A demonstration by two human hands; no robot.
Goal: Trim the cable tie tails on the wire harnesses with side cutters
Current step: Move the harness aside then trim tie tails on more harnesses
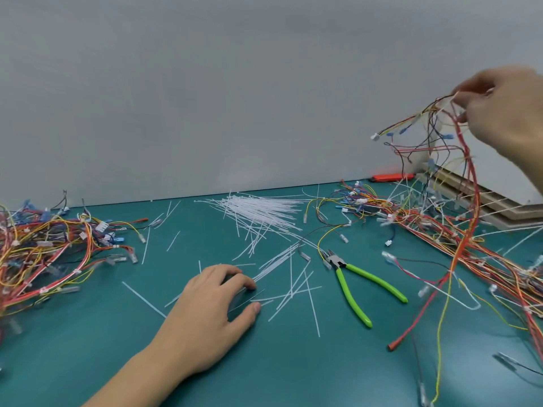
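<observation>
My right hand (505,113) is raised at the upper right and pinches the top of a wire harness (467,183). Its red, yellow and black wires hang down to the green mat (88,333), with white tie tails sticking out. The side cutters (352,277), with bright green handles, lie on the mat between my hands, jaws pointing away from me and handles spread. My left hand (214,312) rests palm down on the mat, fingertips touching loose cut tie tails (293,292). It holds nothing.
One heap of harnesses (44,248) lies at the left, a larger tangle (435,227) at the right. A fan of unused white cable ties (261,212) lies at the back centre. An orange tool (392,177) and beige slotted trunking (482,201) sit by the wall.
</observation>
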